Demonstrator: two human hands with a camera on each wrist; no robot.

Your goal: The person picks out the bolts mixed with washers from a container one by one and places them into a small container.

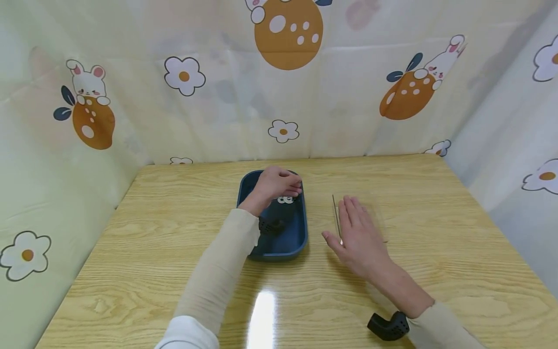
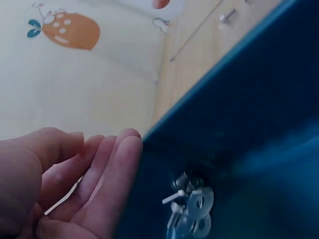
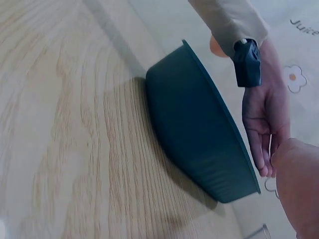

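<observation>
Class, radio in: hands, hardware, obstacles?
Left hand above blue bin, nothing visibly held. Right hand flat. Screws, washers in bin. Possible obstacle: bin rim beside left fingers.

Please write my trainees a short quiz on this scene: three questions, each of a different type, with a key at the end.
1. Multiple choice: which is nearest the bin?
A) the left hand
B) the right hand
C) both equally

2. True or false: the right hand is clenched in a fist.

3. Fill in the blank: with the screws in the bin lie flat metal rings called ____.

Key:
1. A
2. False; the right hand has its fingers straight.
3. washers
</observation>
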